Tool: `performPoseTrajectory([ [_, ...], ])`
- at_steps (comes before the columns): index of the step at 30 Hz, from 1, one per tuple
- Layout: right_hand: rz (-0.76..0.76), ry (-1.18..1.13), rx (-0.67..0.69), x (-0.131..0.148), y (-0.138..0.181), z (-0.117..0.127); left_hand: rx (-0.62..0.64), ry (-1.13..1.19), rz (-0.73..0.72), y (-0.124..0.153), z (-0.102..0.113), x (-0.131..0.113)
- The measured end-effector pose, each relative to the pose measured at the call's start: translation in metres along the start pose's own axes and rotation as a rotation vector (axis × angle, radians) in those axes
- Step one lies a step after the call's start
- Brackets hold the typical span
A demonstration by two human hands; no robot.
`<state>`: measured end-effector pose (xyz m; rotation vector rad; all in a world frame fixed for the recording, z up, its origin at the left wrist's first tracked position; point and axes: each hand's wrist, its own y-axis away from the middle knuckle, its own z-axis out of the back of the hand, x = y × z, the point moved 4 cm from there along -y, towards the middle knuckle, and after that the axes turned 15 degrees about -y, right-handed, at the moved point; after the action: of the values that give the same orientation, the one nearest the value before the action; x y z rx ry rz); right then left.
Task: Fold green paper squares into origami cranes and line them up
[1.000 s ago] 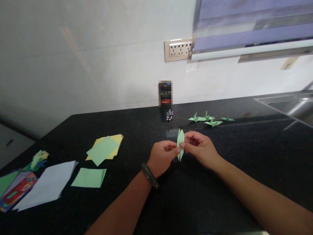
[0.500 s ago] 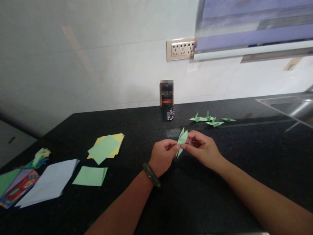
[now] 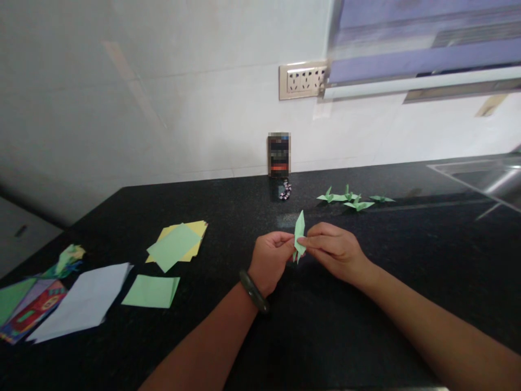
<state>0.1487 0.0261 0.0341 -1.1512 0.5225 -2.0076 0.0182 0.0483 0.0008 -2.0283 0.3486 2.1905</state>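
Observation:
Above the dark countertop, a narrow folded piece of light green paper [image 3: 299,231] stands upright between my hands, its pointed tip up and split points below. My left hand [image 3: 272,259], with a dark bangle on its wrist, pinches the paper from the left side. From the right, my right hand [image 3: 338,251] grips the paper's edge with thumb and fingertips. Beyond my right hand, several green paper cranes [image 3: 358,205] rest on the counter. The fingertips behind the paper are partly hidden.
Leftward lie a green sheet [image 3: 173,247] on yellow paper [image 3: 199,233], a folded green sheet [image 3: 151,291], white paper [image 3: 83,301] and a colourful packet [image 3: 36,312]. A blurred phone-like object [image 3: 279,155] leans on the wall, beads [image 3: 286,191] before it. A sink [image 3: 488,179] is far right.
The folded paper's two spread upper points now appear as one narrow tip. My right hand's fingers have closed in over its front edge; my left hand stays nearly still.

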Motion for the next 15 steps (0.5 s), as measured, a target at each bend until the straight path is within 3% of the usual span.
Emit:
performPoseTrajectory([
  [7, 0.02, -0.021, 0.077, 0.0007, -0.0015, -0.0005, 0.105, 0.201, 0.06, -0.0014, -0.0024, 0.0052],
  [15, 0.031, -0.071, 0.101, 0.0041, -0.0016, 0.0037, 0.193, 0.257, 0.111, 0.0015, -0.0033, 0.003],
])
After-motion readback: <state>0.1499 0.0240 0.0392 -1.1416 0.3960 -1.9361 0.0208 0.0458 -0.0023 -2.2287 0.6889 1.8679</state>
